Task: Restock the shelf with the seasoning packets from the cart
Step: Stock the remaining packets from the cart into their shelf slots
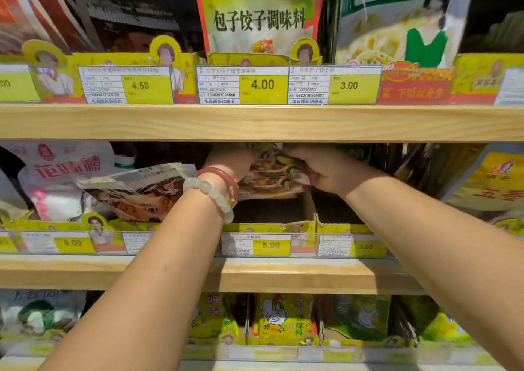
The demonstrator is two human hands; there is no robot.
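A seasoning packet point(273, 173) printed with a noodle dish hangs inside the middle shelf bay, over an open cardboard display box point(307, 214) behind the 5.00 price tag. My left hand point(229, 159), with a red bangle and a pale bead bracelet on its wrist, grips the packet's left edge. My right hand point(320, 169) grips its right edge. Both sets of fingertips are hidden behind the packet and the shelf board above. The cart is out of view.
Wooden shelf boards point(255, 122) run above and below the bay. Slumped brown and pink-white packets point(136, 192) lie to the left, yellow packets point(490, 180) to the right. Dumpling seasoning bags point(259, 16) stand on the upper shelf, chicken-print yellow packets point(283, 316) on the lower.
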